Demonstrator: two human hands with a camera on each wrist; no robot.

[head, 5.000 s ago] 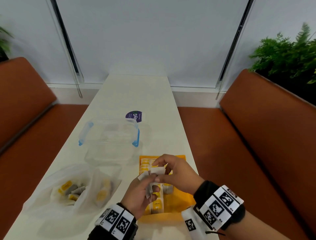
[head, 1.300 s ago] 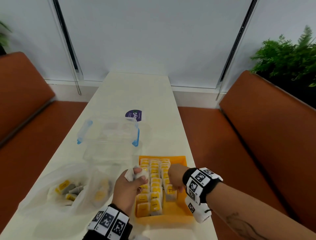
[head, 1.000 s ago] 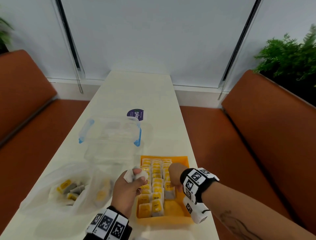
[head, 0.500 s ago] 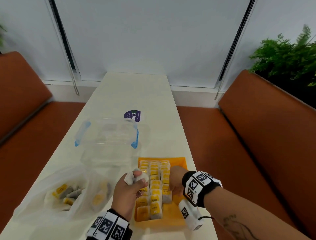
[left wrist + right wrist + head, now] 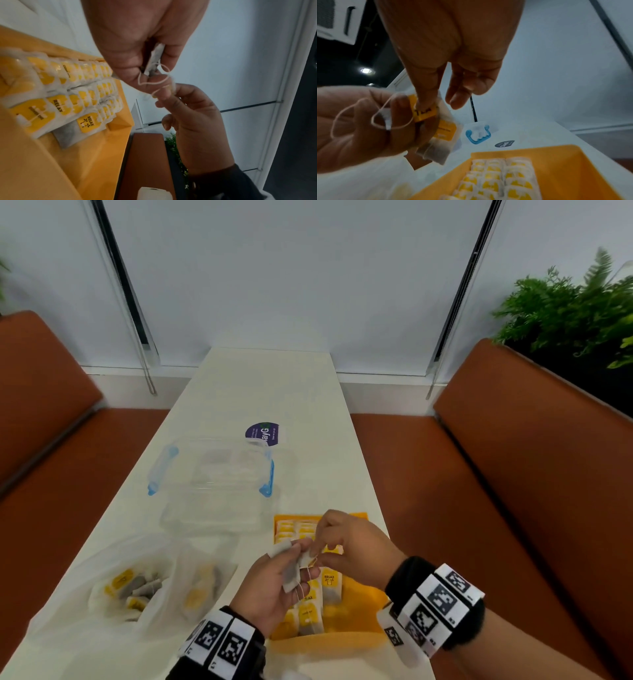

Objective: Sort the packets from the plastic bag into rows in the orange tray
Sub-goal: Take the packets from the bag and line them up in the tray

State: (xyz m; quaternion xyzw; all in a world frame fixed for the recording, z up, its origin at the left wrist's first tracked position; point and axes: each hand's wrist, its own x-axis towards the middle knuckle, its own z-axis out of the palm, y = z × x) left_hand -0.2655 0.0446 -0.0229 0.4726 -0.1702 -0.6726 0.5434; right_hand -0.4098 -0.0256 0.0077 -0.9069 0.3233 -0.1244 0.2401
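Over the orange tray [image 5: 361, 594] my left hand [image 5: 294, 563] grips a small bunch of white tea packets [image 5: 290, 575] with yellow labels, their strings [image 5: 154, 81] hanging in loops. My right hand [image 5: 318, 553] meets it from the right and pinches the yellow tag [image 5: 424, 113] of one packet [image 5: 444, 133]. Rows of packets [image 5: 72, 81] lie overlapped in the tray [image 5: 565, 162], with a "RELAX" packet [image 5: 330, 583] at the near end of the right row. To the left on the table lies the plastic bag [image 5: 137, 583], which holds several packets.
A clear box with blue clips [image 5: 212, 484] stands just beyond the tray and the bag. A purple round sticker [image 5: 262, 433] lies on the white table [image 5: 267, 392] behind it. Orange benches [image 5: 513, 474] run along both sides, and a plant [image 5: 575, 306] stands at the far right.
My right hand has risen from the tray's right row, where it left a packet, and come to the bunch in my left hand. The left hand has turned slightly towards it.
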